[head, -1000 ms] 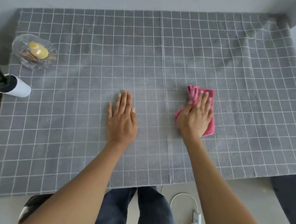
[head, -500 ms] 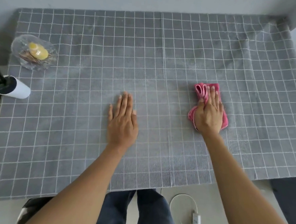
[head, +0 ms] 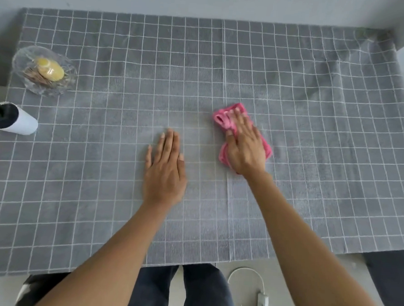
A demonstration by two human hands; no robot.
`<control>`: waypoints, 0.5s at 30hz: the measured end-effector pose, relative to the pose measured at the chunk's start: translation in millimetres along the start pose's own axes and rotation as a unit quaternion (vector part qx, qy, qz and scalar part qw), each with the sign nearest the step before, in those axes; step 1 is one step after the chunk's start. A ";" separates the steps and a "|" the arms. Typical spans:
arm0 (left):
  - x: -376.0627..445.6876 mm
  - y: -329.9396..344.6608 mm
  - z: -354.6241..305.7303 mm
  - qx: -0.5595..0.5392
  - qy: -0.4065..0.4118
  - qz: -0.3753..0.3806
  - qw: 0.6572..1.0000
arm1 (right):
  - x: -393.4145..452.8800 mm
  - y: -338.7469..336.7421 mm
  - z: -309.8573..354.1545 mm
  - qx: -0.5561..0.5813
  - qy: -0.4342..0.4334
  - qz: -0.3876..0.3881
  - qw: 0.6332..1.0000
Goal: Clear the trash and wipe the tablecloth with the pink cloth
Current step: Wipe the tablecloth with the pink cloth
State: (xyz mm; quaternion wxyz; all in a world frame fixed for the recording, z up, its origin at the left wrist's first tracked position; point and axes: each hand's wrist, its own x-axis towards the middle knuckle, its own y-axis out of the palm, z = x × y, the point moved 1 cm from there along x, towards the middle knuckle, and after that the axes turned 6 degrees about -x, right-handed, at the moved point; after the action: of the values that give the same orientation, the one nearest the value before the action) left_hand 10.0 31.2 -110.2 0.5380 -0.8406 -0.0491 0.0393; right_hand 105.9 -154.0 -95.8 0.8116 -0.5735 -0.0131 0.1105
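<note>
A grey tablecloth [head: 315, 136] with a white grid covers the whole table. The pink cloth [head: 223, 118] lies bunched on it right of centre, and my right hand [head: 245, 146] presses flat on top of it, fingers pointing up and left. My left hand [head: 164, 171] rests flat on the tablecloth just left of the cloth, fingers together, holding nothing. A clear glass dish [head: 44, 71] at the far left holds a yellow item and some brownish scraps.
A white pot with a green plant [head: 16, 120] stands at the left edge. A wall runs along the table's far side. Below the near edge are my legs, a white cable with a power strip [head: 261, 305], and a dark seat [head: 391, 282] at the right.
My right hand has slid the pink cloth to the right and then back left and slightly away from me. My left hand has stayed in place.
</note>
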 end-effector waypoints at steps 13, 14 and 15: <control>0.8 1.3 -0.6 -0.008 -0.004 -0.007 1.000 | -32.0 16.4 26.5 -0.021 0.152 -0.057 0.987; 0.7 1.3 -0.6 -0.009 -0.003 -0.006 1.000 | -45.2 18.8 32.9 -0.018 0.104 -0.050 0.993; 0.5 1.4 -0.7 -0.007 0.000 -0.004 1.000 | -57.9 19.6 34.0 -0.012 0.060 -0.040 0.997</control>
State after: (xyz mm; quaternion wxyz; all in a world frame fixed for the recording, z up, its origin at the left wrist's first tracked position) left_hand 10.7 30.0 -111.2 0.5321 -0.8442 -0.0529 0.0364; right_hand 41.2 -127.4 -96.4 0.8078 -0.5878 0.0109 0.0431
